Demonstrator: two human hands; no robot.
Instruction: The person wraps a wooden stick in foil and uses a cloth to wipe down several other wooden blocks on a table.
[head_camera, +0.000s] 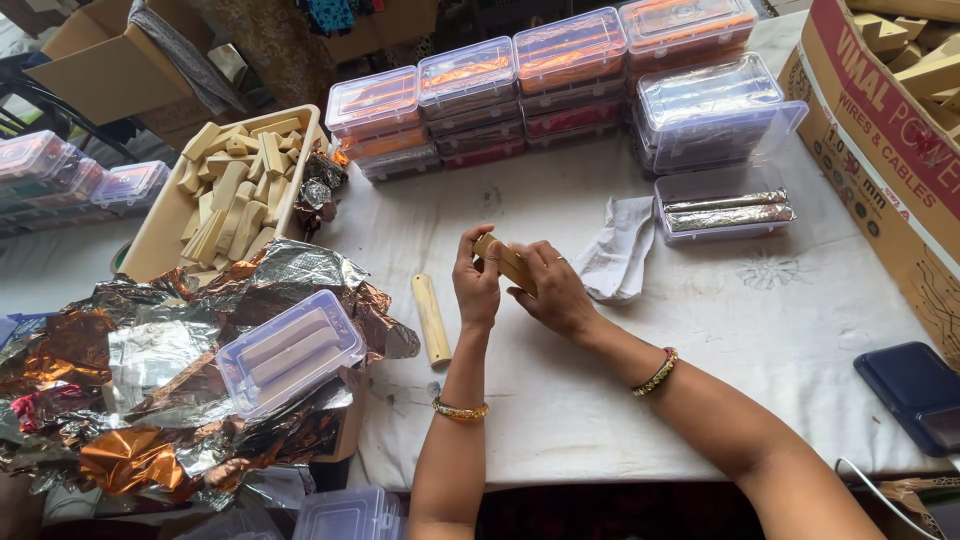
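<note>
A tan rectangular bar (506, 262) is held between both hands over the white tablecloth (760, 330). My left hand (476, 285) pinches its near end, and my right hand (552, 291) grips its other end from the right. Another tan bar (431, 318) lies on the cloth just left of my left wrist. A crumpled white cloth (620, 250) sits just right of my right hand. Beyond it an open clear box (724, 212) holds two foil-wrapped bars.
A beige tray (168, 222) of several tan bars stands at the left. Crumpled silver and copper foil (150, 370) lies in front with a lidded clear box (289, 351) on it. Stacked clear boxes (560, 85) line the back. A cardboard box (880, 130) and dark blue case (915, 392) are right.
</note>
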